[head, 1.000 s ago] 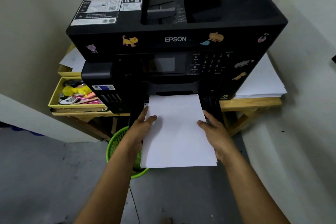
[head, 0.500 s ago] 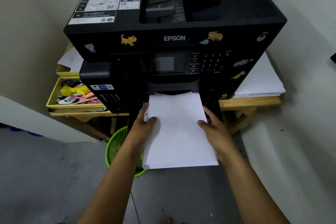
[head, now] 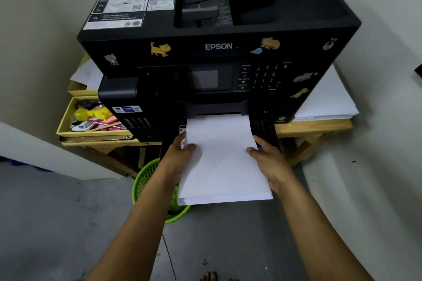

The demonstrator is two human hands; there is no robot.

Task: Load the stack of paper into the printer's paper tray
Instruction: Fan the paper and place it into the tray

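Head camera looks down on a black Epson printer (head: 219, 48) on a wooden table (head: 312, 126). Beside it, a yellow tray (head: 65, 118) holds a yellow toy, pink pens and what may be tape. A green mesh bin (head: 146, 180) sits on the floor below. The white paper stack (head: 222, 157), clean and squared, has its far edge inside the printer's front slot. The left hand (head: 180, 155) and right hand (head: 269, 159) clamp its side edges, thumbs on top.
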